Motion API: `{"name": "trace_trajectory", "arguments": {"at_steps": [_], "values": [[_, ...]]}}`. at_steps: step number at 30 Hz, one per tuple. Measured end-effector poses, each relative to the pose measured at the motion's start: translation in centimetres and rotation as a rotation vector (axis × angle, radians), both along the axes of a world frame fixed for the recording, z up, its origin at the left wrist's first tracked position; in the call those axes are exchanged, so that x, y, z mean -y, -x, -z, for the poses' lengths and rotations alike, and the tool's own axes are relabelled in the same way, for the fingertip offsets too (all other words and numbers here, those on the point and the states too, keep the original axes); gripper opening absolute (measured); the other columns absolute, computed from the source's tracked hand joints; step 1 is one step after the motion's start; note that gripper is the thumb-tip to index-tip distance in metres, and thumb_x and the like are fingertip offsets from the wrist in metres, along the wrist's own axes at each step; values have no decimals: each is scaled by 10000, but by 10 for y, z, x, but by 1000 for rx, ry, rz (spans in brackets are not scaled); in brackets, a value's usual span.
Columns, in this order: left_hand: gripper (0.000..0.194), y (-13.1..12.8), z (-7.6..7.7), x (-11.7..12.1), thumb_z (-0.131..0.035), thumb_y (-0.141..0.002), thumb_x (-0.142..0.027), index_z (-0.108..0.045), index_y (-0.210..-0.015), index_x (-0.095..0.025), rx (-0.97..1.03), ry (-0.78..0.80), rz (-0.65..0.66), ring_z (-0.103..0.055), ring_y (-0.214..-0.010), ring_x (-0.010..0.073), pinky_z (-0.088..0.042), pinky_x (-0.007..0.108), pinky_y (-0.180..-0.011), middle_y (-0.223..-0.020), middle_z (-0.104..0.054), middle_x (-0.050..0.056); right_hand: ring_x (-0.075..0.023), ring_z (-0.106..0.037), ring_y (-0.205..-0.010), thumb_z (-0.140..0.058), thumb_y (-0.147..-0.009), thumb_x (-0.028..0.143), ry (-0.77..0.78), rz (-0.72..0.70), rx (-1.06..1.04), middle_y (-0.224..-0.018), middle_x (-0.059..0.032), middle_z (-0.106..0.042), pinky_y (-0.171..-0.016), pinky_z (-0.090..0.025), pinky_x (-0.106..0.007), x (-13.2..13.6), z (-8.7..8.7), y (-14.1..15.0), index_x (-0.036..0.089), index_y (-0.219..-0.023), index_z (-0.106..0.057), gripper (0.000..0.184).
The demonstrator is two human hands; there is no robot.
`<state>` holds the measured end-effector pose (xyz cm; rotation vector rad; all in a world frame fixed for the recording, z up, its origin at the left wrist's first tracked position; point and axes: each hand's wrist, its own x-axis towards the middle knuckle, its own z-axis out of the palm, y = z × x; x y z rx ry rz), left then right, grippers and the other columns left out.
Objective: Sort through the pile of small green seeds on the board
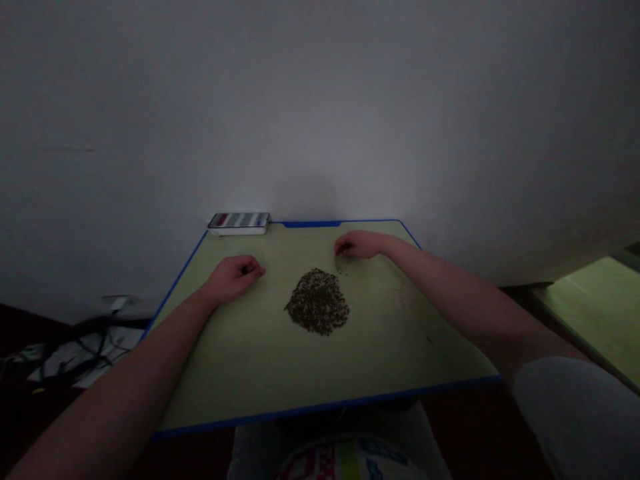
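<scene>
A pile of small mixed seeds or beans (317, 303), dark green-brown with paler ones among them, lies in the middle of the pale yellow-green tabletop (250, 373). To its left, my left hand (234, 277) rests on the table with fingers curled and thumb and forefinger pinched together; anything between them is too small to see. My right hand (360, 245) is beyond the pile to the right, fingers bent down and closed together, their tips partly hidden. Just below those fingers a few loose seeds (343, 272) lie apart from the pile.
A phone (240, 220) lies on a white box (239, 231) at the table's back left corner. Blue edging (320, 405) runs around the table, which stands against a grey wall (320, 120). Dark cables (95, 333) are at the left; another pale surface (595, 307) is at the right.
</scene>
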<state>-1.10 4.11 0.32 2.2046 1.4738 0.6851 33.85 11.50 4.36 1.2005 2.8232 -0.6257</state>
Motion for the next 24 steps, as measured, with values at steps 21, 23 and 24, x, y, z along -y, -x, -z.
{"name": "trace_trajectory", "arguments": {"at_steps": [21,23,24], "values": [[348,0,-1,0,-510,-778,-485,-586,-671,-162,-17,5,-5,-445,-542,117,-344,241,-519,-568,-508,-14,-196,-646,-835,-479,-767,96,-155,468,102,-987,-109,-714,-721,-433,-264,125,1,-10,127,-1214,-608,467],[345,0,0,0,-514,-779,-482,-589,-674,-161,-18,2,-1,-450,-544,118,-347,242,-520,-569,-514,-13,-212,-646,-877,-483,-772,111,-185,490,101,-1019,-114,-709,-743,-435,-278,136,2,-11,137,-1189,-632,444],[346,0,0,-1,-516,-779,-482,-589,-674,-161,-21,0,-1,-451,-543,119,-346,243,-520,-569,-515,-13,-217,-647,-878,-485,-775,120,-198,498,98,-1012,-112,-710,-746,-437,-284,141,3,-11,143,-1172,-644,428]]}}
